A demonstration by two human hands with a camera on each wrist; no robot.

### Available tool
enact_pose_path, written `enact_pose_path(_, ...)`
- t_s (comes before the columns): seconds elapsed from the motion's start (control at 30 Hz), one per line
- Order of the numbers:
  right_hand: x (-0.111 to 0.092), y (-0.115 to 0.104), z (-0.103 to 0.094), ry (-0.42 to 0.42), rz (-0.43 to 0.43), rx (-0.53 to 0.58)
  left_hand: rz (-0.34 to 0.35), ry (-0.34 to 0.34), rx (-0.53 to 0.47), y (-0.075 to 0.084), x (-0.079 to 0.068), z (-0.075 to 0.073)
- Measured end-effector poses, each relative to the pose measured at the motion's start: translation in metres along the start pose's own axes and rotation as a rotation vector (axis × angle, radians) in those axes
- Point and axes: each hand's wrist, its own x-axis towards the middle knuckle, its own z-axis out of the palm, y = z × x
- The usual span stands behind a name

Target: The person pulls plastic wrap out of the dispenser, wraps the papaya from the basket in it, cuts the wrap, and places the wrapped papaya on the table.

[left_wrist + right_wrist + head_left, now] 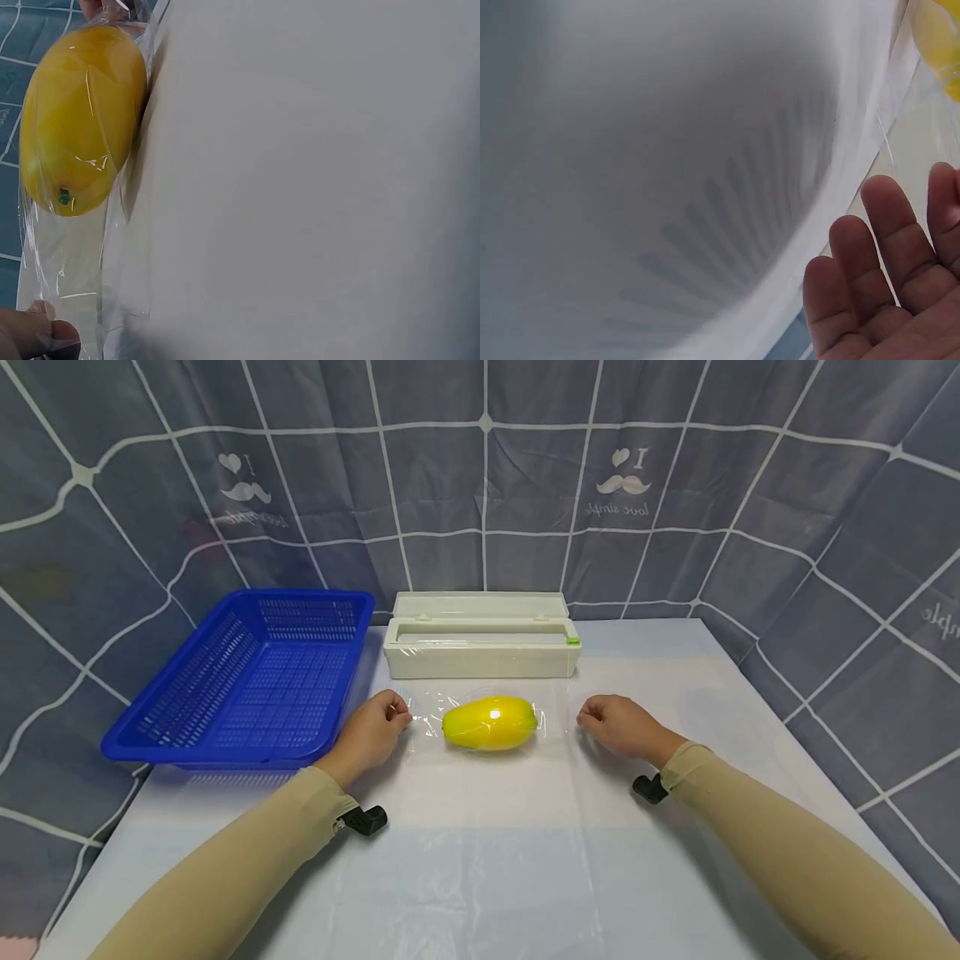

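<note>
A yellow papaya (491,723) with a green tip lies on its side at the middle of the table, under clear cling film (429,714) that stretches out past both ends. At the left, my left hand (375,727) pinches the film between thumb and fingertips, apart from the fruit. My right hand (626,727) pinches the film's other end with thumb and forefinger. Its remaining fingers (885,262) are loosely bent in the right wrist view. Creased film covers the papaya (84,120) in the left wrist view. Exactly how the right fingertips meet the film is hard to see.
Behind the papaya stands a white cling film dispenser (483,660) with its lid raised and a green slider at the right end. A blue plastic basket (330,739) sits at the left. Grey checked curtain (525,485) surrounds the white-covered table (480,877).
</note>
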Motion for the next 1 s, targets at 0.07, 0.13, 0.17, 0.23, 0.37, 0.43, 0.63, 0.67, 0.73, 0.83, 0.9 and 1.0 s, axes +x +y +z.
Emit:
enact_pose_path(0.07, 0.0008, 0.0002, 0.0001, -0.012, 0.002, -0.007, 0.002, -0.005, 0.032, -0.0005, 0.0004, 0.0003)
enact_pose_path(0.13, 0.0015, 0.0001, 0.0005, -0.022, 0.008, -0.011, 0.010, -0.009, 0.060, -0.0004, 0.0007, 0.0006)
enact_pose_path(0.17, 0.0019, 0.0005, 0.0008, -0.025, 0.010, -0.013, 0.013, -0.008, 0.073, -0.0001, 0.0006, 0.0008)
enact_pose_path(0.23, 0.0027, 0.0010, 0.0015, -0.030, 0.015, -0.020, 0.018, -0.009, 0.085, -0.0007, 0.0010, 0.0013)
enact_pose_path(0.37, 0.0028, 0.0017, 0.0019, -0.032, 0.023, -0.023, 0.023, -0.019, 0.093, -0.0024, 0.0026, 0.0020)
enact_pose_path(0.43, 0.0026, 0.0025, 0.0012, -0.030, 0.027, -0.011, 0.028, -0.025, 0.095, -0.0036, 0.0036, 0.0020)
enact_pose_path(0.63, 0.0019, 0.0051, -0.0016, -0.037, 0.023, 0.044, 0.043, -0.021, 0.109, -0.0043, 0.0032, -0.0004)
enact_pose_path(0.67, 0.0018, 0.0050, -0.0021, -0.041, 0.025, 0.054, 0.037, -0.022, 0.109, -0.0040, 0.0028, -0.0008)
enact_pose_path(0.73, 0.0015, 0.0047, -0.0032, -0.052, 0.035, 0.075, 0.028, -0.029, 0.111, -0.0035, 0.0023, -0.0014)
enact_pose_path(0.83, 0.0010, 0.0044, -0.0050, -0.065, 0.048, 0.103, 0.018, -0.030, 0.108, -0.0023, 0.0018, -0.0021)
enact_pose_path(0.9, 0.0001, 0.0042, -0.0061, -0.065, 0.049, 0.113, 0.021, -0.027, 0.111, -0.0017, 0.0020, -0.0023)
enact_pose_path(1.0, -0.0014, 0.0044, -0.0070, -0.067, 0.060, 0.120, 0.026, -0.026, 0.120, -0.0011, 0.0024, -0.0026)
